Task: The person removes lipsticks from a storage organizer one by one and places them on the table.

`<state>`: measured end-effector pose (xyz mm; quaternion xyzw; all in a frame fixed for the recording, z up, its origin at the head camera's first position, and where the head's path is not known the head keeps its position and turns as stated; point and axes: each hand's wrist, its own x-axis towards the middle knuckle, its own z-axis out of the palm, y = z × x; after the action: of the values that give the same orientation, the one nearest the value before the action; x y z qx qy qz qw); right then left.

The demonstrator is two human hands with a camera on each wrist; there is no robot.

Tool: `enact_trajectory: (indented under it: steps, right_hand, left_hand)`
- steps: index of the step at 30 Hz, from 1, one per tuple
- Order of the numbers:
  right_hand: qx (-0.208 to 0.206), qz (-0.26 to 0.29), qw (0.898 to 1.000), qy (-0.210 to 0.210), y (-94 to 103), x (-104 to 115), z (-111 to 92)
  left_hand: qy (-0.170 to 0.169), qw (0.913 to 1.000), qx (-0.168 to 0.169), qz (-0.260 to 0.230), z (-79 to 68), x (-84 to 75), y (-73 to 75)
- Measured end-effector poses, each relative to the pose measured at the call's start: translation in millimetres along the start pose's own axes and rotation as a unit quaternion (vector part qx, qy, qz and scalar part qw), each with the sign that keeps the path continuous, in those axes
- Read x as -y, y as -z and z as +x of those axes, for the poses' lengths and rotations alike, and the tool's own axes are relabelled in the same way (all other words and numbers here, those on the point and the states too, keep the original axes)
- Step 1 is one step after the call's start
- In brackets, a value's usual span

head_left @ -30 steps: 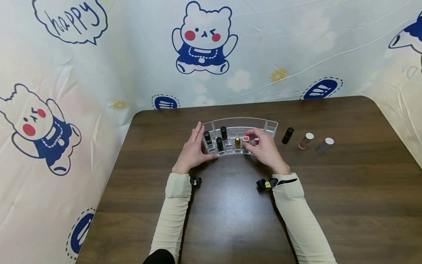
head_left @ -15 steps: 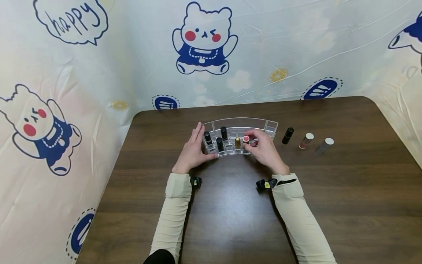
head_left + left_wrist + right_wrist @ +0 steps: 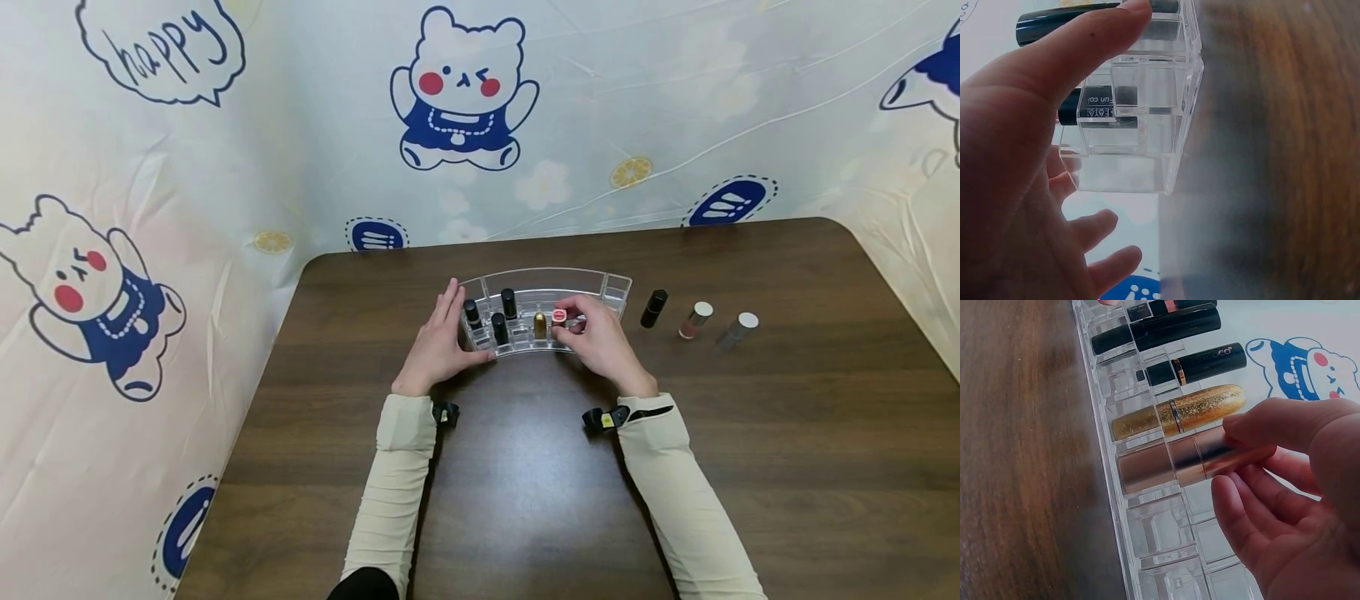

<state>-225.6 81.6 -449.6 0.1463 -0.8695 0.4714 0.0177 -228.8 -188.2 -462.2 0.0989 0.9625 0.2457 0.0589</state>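
A clear curved acrylic lipstick organizer [image 3: 546, 273] stands on the table in the head view. My left hand [image 3: 435, 350] rests at its left end, fingers straight along the side and thumb [image 3: 1094, 40] against the front. With thumb and fingers, my right hand [image 3: 606, 350] pinches a rose-gold lipstick [image 3: 1191, 457] by its upper part; its lower end stands in a front slot. In the head view the top of this lipstick shows red and white. Beside it stands a glittery gold lipstick [image 3: 1204, 409]. Several black tubes [image 3: 500, 328] occupy slots further left.
Right of the organizer, a black tube [image 3: 655, 308], a tube with a white cap and brownish body [image 3: 696, 320] and a clear one with a grey-white top [image 3: 738, 331] stand on the brown table [image 3: 517, 500]. A printed curtain [image 3: 600, 100] hangs behind.
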Motion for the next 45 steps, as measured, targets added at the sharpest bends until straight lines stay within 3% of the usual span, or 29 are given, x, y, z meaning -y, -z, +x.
enact_trajectory:
  steps: [45]
  right_hand:
    - [0.002, -0.008, 1.0, -0.006, -1.0, -0.8, -0.4]
  left_hand:
    - [-0.01, 0.9999, -0.005, 0.002, 1.1, 2.2, -1.0]
